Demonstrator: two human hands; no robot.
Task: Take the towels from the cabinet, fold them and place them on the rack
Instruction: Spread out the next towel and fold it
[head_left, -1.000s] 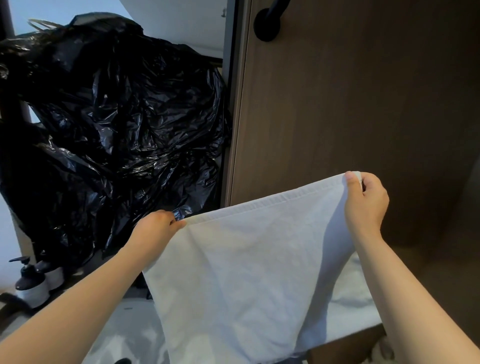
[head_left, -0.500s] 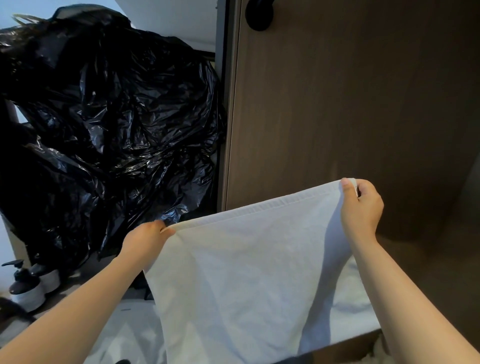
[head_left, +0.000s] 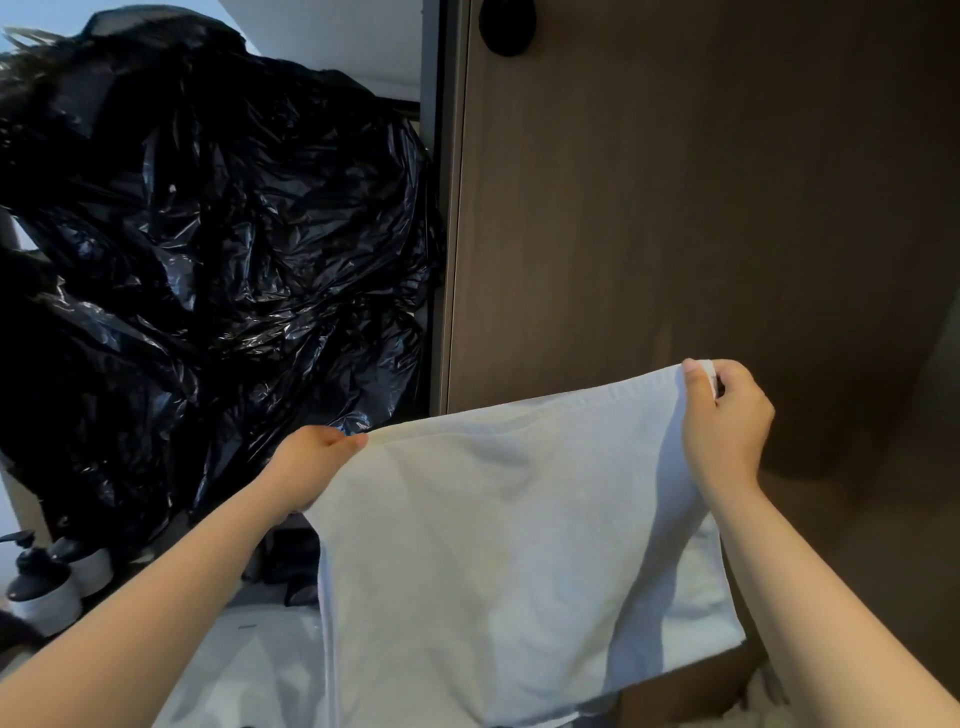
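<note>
Count: one white towel (head_left: 493, 545), two hands, one black plastic bag (head_left: 208, 260) on the left, two pump bottles (head_left: 44, 587) at the near left, and one brown cabinet door (head_left: 675, 208) with one black knob (head_left: 506, 26).

The left hand (head_left: 306, 467) pinches the towel's top left corner. The right hand (head_left: 724, 421) pinches the top right corner, with the thumb on the near face and the fingers curled behind.

Versus 1.0 s ago: same grips, towel still spread; the knob sits higher in view.

The top hem runs taut, rising to the right. The towel hangs in front of the door, its lower part over a white surface (head_left: 249, 670). The bag crowds the left corner; there is open room to the right of the right hand.
</note>
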